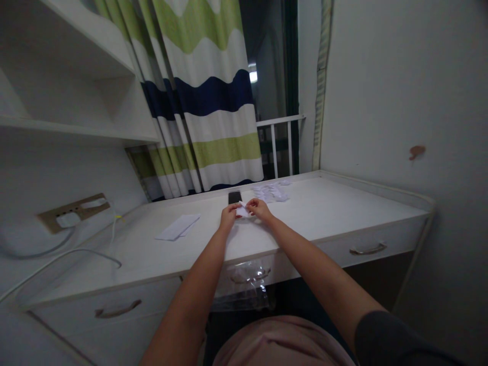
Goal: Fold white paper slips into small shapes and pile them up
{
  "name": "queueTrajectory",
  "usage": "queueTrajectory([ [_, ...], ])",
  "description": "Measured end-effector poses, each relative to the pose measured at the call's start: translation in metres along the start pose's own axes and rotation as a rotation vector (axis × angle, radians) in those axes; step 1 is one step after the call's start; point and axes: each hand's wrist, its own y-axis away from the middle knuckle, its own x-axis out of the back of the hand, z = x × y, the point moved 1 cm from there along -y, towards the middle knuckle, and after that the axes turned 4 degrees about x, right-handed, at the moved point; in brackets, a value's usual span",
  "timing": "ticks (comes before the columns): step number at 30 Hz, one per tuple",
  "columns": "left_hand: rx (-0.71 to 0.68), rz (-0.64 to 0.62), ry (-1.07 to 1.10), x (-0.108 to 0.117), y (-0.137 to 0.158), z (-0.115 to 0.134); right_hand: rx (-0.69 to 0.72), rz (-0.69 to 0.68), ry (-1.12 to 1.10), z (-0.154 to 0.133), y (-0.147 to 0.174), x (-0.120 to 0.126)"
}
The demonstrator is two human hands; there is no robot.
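Observation:
Between my two hands, just above the white desk [305, 216], is a small folded piece of white paper [243, 210]. My left hand [229, 215] pinches its left side. On its right side, the fingers of my right hand [259, 209] are closed on the upper edge. Behind my hands lies a dark, flat, phone-like object [235, 196]. A group of several small folded white papers [271, 191] rests beyond my right hand. To the left sits a short stack of flat white paper sheets [178, 227].
A white cable [87, 249] runs over the desk's left side from a wall socket [74, 212]. Shelves [76, 122] overhang the left. A striped curtain [213, 101] hangs behind the desk. Clear plastic [247, 284] hangs at the middle drawer handle.

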Motion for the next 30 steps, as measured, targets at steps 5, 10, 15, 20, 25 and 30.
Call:
queueTrajectory([
  [5,-0.028,-0.018,-0.075,-0.001,0.001,0.001,0.145,0.021,0.196,0.006,0.000,0.000],
  [10,-0.090,-0.045,-0.111,-0.002,0.002,0.001,0.226,0.025,0.270,0.004,0.002,0.000],
  [15,-0.109,-0.066,-0.129,-0.003,0.004,0.000,0.249,0.037,0.343,0.000,0.003,0.000],
  [20,-0.104,-0.080,-0.142,-0.003,0.005,0.002,0.239,0.044,0.380,-0.003,0.004,0.001],
  [25,-0.103,-0.091,-0.149,-0.003,0.006,0.002,0.250,0.065,0.428,-0.005,0.005,0.002],
  [30,-0.111,-0.082,-0.218,-0.004,0.006,-0.001,0.299,0.080,0.480,-0.003,0.005,0.002],
])
